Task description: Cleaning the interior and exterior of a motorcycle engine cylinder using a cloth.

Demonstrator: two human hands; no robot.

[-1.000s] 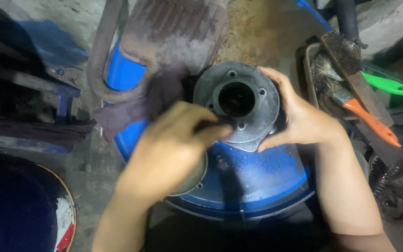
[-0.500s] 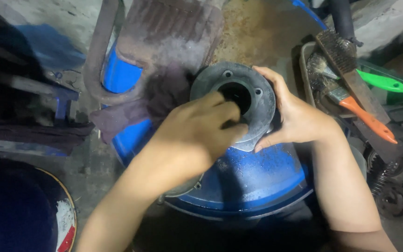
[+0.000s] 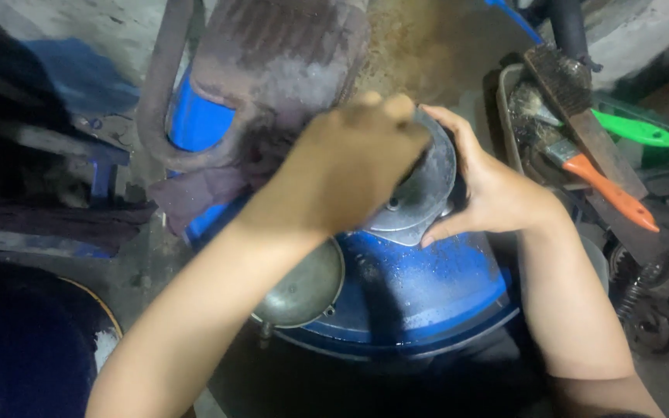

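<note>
Both hands on a round grey metal disc part over a blue drum

Left hand [image 3: 354, 166] lies curled over the top of the metal disc part [image 3: 420, 193], covering most of it; whether its fingers actually grip can't be told. Right hand [image 3: 489, 190] is wrapped around the disc's right edge, fingers closed on the rim, thumb under the lower edge. Disc sits tilted between the two hands, on top of the blue drum [image 3: 427, 286]. Below the left forearm, a dull metal bowl [image 3: 303, 286] on the drum's edge. Right of the right hand, a tray with an orange-handled brush [image 3: 605, 190] and a green tool [image 3: 636, 131]. Above the left hand, a dirty rag [image 3: 195, 193]
</note>
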